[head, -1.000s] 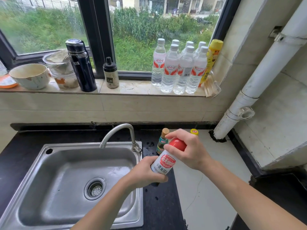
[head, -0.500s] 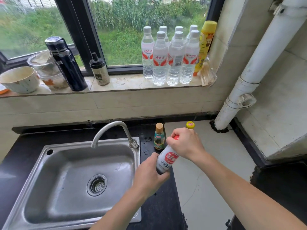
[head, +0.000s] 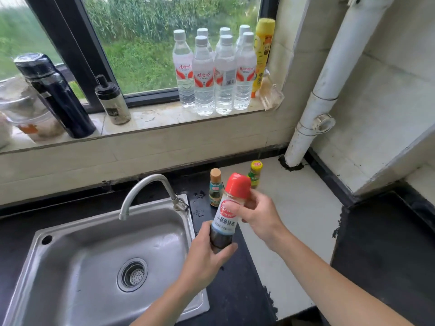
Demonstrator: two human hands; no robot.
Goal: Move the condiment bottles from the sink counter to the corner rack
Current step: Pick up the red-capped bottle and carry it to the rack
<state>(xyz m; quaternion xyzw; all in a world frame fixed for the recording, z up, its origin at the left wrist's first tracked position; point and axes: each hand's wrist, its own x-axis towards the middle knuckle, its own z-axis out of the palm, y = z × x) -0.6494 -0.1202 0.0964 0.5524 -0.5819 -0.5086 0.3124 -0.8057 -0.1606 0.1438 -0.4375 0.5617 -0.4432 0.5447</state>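
On counter (head: 230, 290): two small bottles (head: 215, 190).

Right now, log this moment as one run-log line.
phase: lift | held: red-capped sauce bottle | left hand: base | right hand: neck | on counter: brown-capped bottle, yellow-capped bottle | rack: unseen

Both hands (head: 204, 257) hold the red-capped bottle (head: 227, 212).

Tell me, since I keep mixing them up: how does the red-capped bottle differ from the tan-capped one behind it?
The red-capped bottle is held tilted in both hands, left hand low, right hand high; the tan-capped bottle stands upright on the counter. The red-capped bottle looks larger, with a white label; the tan-capped one looks smaller, with a greenish label. Both are capped.
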